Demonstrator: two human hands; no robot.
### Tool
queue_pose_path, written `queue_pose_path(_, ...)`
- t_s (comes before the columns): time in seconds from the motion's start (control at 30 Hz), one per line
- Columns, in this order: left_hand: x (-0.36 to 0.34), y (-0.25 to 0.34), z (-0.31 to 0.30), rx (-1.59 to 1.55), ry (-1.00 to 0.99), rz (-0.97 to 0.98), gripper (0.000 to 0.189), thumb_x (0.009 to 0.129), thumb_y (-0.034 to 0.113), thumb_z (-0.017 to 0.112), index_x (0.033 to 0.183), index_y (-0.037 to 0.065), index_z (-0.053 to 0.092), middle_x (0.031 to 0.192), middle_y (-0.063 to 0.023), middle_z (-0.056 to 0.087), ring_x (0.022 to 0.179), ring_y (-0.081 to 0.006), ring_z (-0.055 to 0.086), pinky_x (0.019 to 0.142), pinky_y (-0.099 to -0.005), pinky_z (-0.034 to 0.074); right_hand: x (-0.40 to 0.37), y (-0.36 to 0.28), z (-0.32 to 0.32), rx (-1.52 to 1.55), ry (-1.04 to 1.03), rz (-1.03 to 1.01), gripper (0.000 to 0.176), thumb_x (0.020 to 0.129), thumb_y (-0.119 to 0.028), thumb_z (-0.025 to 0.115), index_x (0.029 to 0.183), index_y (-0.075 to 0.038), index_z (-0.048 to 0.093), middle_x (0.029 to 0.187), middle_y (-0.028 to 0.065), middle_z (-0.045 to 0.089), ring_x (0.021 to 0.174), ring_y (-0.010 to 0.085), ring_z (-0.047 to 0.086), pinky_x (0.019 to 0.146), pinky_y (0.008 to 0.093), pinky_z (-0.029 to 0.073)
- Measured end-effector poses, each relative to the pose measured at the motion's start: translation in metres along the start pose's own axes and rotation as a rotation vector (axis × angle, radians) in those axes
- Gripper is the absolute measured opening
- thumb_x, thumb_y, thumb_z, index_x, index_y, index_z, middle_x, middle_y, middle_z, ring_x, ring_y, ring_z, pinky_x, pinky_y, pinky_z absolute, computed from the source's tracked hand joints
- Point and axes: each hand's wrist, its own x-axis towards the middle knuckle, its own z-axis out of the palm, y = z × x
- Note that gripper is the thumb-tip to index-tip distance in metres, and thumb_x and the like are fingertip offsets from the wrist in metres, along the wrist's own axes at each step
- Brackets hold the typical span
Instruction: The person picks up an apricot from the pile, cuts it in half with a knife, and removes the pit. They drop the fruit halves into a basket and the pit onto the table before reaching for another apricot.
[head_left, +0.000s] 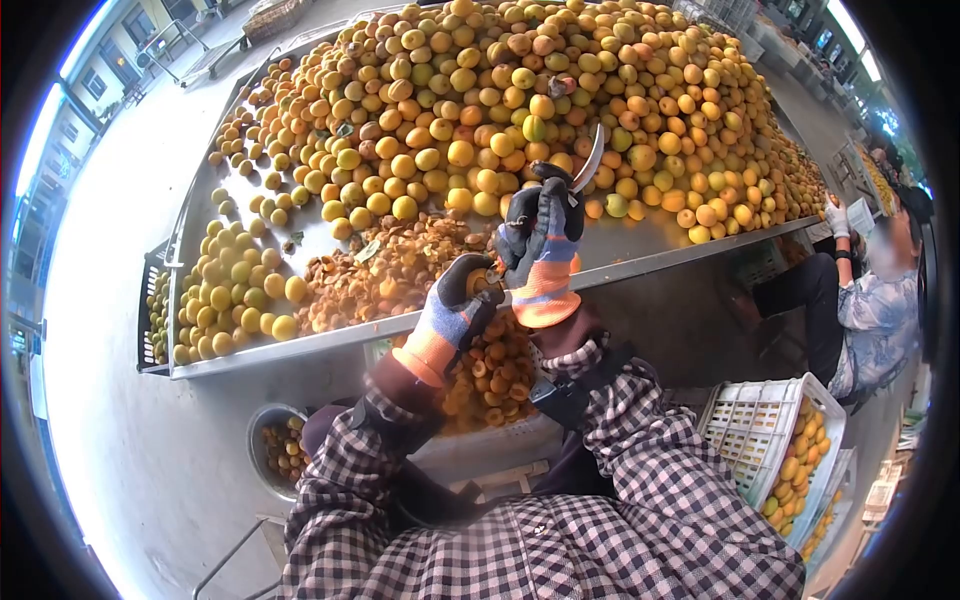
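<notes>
My left hand [455, 310], in a black, blue and orange glove, is closed around a small orange fruit [484, 282] that shows only in part between the fingers. Close beside it on the right, my right hand [541, 235], gloved alike, grips a curved knife [592, 160] whose blade points up and away. Both hands are over the front edge of a metal table [640, 262]. Behind them lies a large heap of yellow-orange fruit [460, 153]. Brown and orange scraps [385, 270] are piled to the left of my hands.
Below my hands is a container of cut fruit [492, 380]. A metal bucket [256, 450] stands lower left, a white crate [750, 425] of fruit lower right. Greenish-yellow fruit [235, 275] lies at the table's left end. Another person [880, 310] sits at the right.
</notes>
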Motion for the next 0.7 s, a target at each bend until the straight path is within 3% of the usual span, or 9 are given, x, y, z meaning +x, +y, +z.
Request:
queue_pose_path(0.07,0.007,-0.015,-0.004,0.176,-0.015,0.300,0.037,0.082,0.011,0.067,0.117,0.004,0.056,0.094,-0.0044,0.063,0.081,-0.0122,0.060,0.070,-0.0255,0.050,0.003,0.004,-0.003,0.033,0.082,0.071,0.029,0.100,-0.032,0.050,0.118,-0.010,0.053,0.062,-0.0009,0.045,0.041,0.0089,0.034,0.035,0.0247,0.026)
queue_pose_path(0.17,0.006,-0.006,-0.006,0.319,-0.001,0.345,0.037,0.081,0.009,0.067,0.116,0.003,0.057,0.096,-0.0081,0.064,0.089,-0.0157,0.060,0.080,-0.0299,0.049,0.007,0.007,-0.004,0.085,0.240,0.194,0.026,0.100,-0.032,0.051,0.117,-0.012,0.054,0.063,-0.0020,0.045,0.042,0.0086,0.029,0.037,0.0249,0.024)
queue_pose_path(0.3,0.006,-0.003,-0.005,0.325,0.011,0.371,0.037,0.081,0.010,0.067,0.116,0.002,0.057,0.096,-0.0102,0.064,0.088,-0.0166,0.060,0.080,-0.0316,0.049,0.016,0.018,-0.014,0.186,0.391,0.335,0.017,0.100,-0.031,0.049,0.108,-0.018,0.055,0.064,-0.0037,0.043,0.042,0.0086,0.025,0.040,0.0248,0.022)
queue_pose_path(0.37,0.004,0.002,-0.003,0.329,0.030,0.337,0.033,0.083,0.008,0.064,0.115,0.005,0.057,0.096,-0.0158,0.064,0.088,-0.0253,0.063,0.079,-0.0347,0.049,0.018,0.022,-0.020,0.232,0.435,0.381,0.016,0.100,-0.031,0.048,0.104,-0.018,0.056,0.064,-0.0038,0.043,0.042,0.0087,0.024,0.040,0.0249,0.022)
queue_pose_path(0.4,0.005,0.001,-0.003,0.329,0.031,0.338,0.033,0.083,0.008,0.064,0.115,0.005,0.057,0.096,-0.0158,0.064,0.088,-0.0253,0.063,0.079,-0.0347,0.049,0.018,0.021,-0.020,0.311,0.453,0.464,0.015,0.099,-0.032,0.049,0.100,-0.018,0.055,0.064,-0.0038,0.042,0.042,0.0088,0.024,0.040,0.0254,0.022)
queue_pose_path(0.5,0.010,-0.005,-0.005,0.318,0.061,0.403,0.032,0.082,0.006,0.066,0.113,0.005,0.058,0.095,-0.0150,0.065,0.085,-0.0246,0.064,0.077,-0.0341,0.050,0.021,0.023,-0.023,0.445,0.441,0.558,0.016,0.098,-0.034,0.051,0.095,-0.019,0.054,0.063,-0.0037,0.042,0.042,0.0092,0.023,0.040,0.0263,0.021)
queue_pose_path(0.57,0.012,-0.007,-0.007,0.377,0.085,0.394,0.029,0.084,0.001,0.062,0.112,0.003,0.060,0.094,-0.0090,0.066,0.086,-0.0137,0.060,0.077,-0.0290,0.049,0.024,0.033,-0.030,0.497,0.416,0.564,0.017,0.098,-0.035,0.051,0.093,-0.019,0.054,0.061,-0.0036,0.041,0.042,0.0094,0.023,0.040,0.0267,0.020)
queue_pose_path(0.67,0.020,-0.018,-0.016,0.356,0.076,0.363,0.025,0.084,-0.001,0.063,0.108,0.002,0.062,0.091,-0.0082,0.067,0.083,-0.0126,0.060,0.074,-0.0275,0.049,0.028,0.047,-0.033,0.502,0.436,0.571,0.017,0.096,-0.039,0.054,0.100,-0.023,0.056,0.057,-0.0049,0.038,0.041,0.0125,0.024,0.040,0.0289,0.022)
queue_pose_path(0.7,0.021,-0.013,-0.019,0.412,0.079,0.304,0.023,0.087,0.006,0.067,0.108,0.000,0.063,0.088,-0.0062,0.068,0.081,-0.0105,0.060,0.072,-0.0253,0.049,0.028,0.043,-0.026,0.434,0.441,0.475,0.017,0.097,-0.037,0.053,0.100,-0.021,0.056,0.060,-0.0039,0.041,0.041,0.0114,0.025,0.040,0.0277,0.022)
